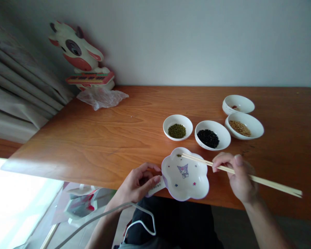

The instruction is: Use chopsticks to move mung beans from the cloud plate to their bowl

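My right hand (239, 178) grips a pair of pale wooden chopsticks (264, 181). Their tips reach over the upper rim area of a white flower-shaped dish (171, 178), at a small bit of green that looks like mung beans (179, 155). This dish has a purple edge and a cartoon figure in its middle. At its left side, my left hand (140, 183) is closed, thumb and fingers around a white printed tab (157, 187) that sticks out from the dish.
Beyond the dish stand white bowls: one of green mung beans (176, 131), one of black beans (208, 139), one of tan beans (239, 128), and another bowl (242, 102) with small reddish bits. A cow toy (80, 58) and plastic bag (101, 98) sit back left. A cable (98, 217) crosses my left forearm.
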A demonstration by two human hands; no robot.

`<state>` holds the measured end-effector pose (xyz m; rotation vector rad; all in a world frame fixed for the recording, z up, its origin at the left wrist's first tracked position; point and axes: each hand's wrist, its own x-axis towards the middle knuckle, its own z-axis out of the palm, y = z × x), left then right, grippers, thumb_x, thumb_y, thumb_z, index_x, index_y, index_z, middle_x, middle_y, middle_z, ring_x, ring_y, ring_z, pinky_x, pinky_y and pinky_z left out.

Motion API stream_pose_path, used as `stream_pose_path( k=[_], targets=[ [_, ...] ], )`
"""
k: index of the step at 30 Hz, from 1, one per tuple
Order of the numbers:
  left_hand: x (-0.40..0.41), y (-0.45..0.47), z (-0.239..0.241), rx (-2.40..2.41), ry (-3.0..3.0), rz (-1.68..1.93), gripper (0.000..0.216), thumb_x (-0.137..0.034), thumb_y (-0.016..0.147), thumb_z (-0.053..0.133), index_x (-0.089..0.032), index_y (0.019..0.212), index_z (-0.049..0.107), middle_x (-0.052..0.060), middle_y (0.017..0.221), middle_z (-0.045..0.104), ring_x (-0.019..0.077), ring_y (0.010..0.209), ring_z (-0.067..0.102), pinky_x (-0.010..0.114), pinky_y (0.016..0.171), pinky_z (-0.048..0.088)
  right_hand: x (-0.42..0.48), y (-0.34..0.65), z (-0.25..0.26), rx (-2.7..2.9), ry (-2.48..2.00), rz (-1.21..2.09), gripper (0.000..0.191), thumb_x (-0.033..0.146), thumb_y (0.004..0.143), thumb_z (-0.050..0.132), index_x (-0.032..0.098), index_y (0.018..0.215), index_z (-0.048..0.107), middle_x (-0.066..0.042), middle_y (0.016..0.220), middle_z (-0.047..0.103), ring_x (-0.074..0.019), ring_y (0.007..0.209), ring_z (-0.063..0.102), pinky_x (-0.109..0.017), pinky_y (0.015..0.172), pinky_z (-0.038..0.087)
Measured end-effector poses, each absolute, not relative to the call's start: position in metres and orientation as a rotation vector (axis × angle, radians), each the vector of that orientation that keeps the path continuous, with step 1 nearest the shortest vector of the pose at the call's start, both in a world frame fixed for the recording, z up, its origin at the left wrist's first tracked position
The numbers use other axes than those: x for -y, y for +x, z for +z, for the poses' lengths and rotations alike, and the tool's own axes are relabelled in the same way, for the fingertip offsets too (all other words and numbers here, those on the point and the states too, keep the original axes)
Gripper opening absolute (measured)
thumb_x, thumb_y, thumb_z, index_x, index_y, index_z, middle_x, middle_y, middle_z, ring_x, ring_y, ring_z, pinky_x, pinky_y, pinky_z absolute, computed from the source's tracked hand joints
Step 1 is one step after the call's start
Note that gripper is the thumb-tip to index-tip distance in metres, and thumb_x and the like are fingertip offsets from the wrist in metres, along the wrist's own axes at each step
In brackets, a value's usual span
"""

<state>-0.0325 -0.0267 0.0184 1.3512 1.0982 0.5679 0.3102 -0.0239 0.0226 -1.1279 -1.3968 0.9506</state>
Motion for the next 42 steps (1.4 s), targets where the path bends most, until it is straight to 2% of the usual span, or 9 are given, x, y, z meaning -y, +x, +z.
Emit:
stream_pose_path(
  k=[3,5,9,15,20,27,31,35,42],
  targets=[
    [0.026,-0.028,0.018,-1.118,1.188,0.661,0.042,-0.053,0.099,0.070,-0.015,0.119,0.067,0.006,0.096,0.071,0.0128,0.078,0.062,0.020,0.065,0.045,0.020,0.326,0.035,1.470,-1.245,1.054,0.034,0.048,0.106,0.059,0.026,0.085,0.074,-0.004,0.081,0.070,-0.0209,0.080,0.065,-0.030,0.072,0.054],
    [0.025,-0.026,0.016,-1.135,1.137,0.695,0.043,-0.055,0.097,0.071,-0.015,0.112,0.070,0.004,0.092,0.069,0.0111,0.074,0.059,0.019,0.063,0.043,0.015,0.338,0.041,1.543,-1.310,1.105,0.022,0.045,0.098,0.072,0.026,0.087,0.074,-0.002,0.083,0.070,-0.0193,0.080,0.065,-0.027,0.070,0.054],
    [0.023,-0.027,0.011,-1.164,1.058,0.723,0.047,-0.060,0.092,0.075,-0.014,0.100,0.071,-0.001,0.076,0.062,0.0076,0.060,0.050,0.018,0.054,0.035,-0.004,0.356,0.045,1.618,-1.335,1.151,0.019,0.044,0.090,0.082,0.027,0.094,0.075,-0.002,0.090,0.073,-0.0183,0.079,0.066,-0.024,0.068,0.055],
    [0.020,-0.028,0.008,-1.134,1.012,0.797,0.045,-0.057,0.090,0.079,-0.013,0.098,0.070,0.001,0.080,0.065,0.0083,0.064,0.054,0.018,0.056,0.036,-0.035,0.349,0.060,1.778,-1.147,1.274,0.027,0.048,0.105,0.062,0.026,0.100,0.076,-0.003,0.085,0.071,-0.0187,0.082,0.065,-0.027,0.076,0.057],
    [0.021,-0.027,0.009,-1.130,0.976,0.822,0.042,-0.056,0.092,0.078,-0.014,0.098,0.071,0.001,0.081,0.067,0.0081,0.064,0.055,0.018,0.057,0.037,-0.050,0.331,0.066,1.735,-0.981,1.321,0.046,0.050,0.110,0.045,0.023,0.088,0.075,-0.006,0.082,0.067,-0.0193,0.078,0.061,-0.031,0.073,0.054],
    [0.023,-0.028,0.009,-1.113,1.036,0.791,0.041,-0.055,0.095,0.075,-0.014,0.102,0.070,0.001,0.084,0.067,0.0091,0.069,0.056,0.019,0.060,0.038,-0.039,0.337,0.041,1.618,-1.064,1.141,0.041,0.044,0.110,0.047,0.024,0.087,0.074,-0.002,0.068,0.060,-0.0177,0.062,0.054,-0.034,0.061,0.045],
    [0.025,-0.029,0.011,-1.136,1.110,0.729,0.042,-0.057,0.099,0.069,-0.015,0.104,0.071,0.001,0.085,0.066,0.0104,0.072,0.054,0.020,0.062,0.039,-0.035,0.339,0.041,1.613,-1.040,1.156,0.045,0.045,0.110,0.045,0.024,0.078,0.070,-0.003,0.069,0.059,-0.0185,0.065,0.055,-0.033,0.061,0.046],
    [0.029,-0.029,0.017,-1.192,1.302,0.589,0.045,-0.059,0.101,0.064,-0.016,0.106,0.074,0.002,0.088,0.065,0.0122,0.076,0.053,0.022,0.065,0.038,-0.038,0.341,0.042,1.582,-0.933,1.195,0.044,0.044,0.110,0.043,0.026,0.082,0.072,-0.004,0.071,0.060,-0.0201,0.071,0.056,-0.032,0.062,0.049],
    [0.021,-0.028,0.024,-1.207,1.263,0.451,0.056,-0.068,0.097,0.063,-0.014,0.085,0.069,-0.003,0.067,0.045,0.0090,0.061,0.036,0.023,0.053,0.023,-0.041,0.343,0.041,1.354,-0.908,1.273,0.047,0.043,0.110,0.043,0.024,0.077,0.071,-0.003,0.070,0.058,-0.0183,0.067,0.052,-0.032,0.062,0.047]
  ],
)
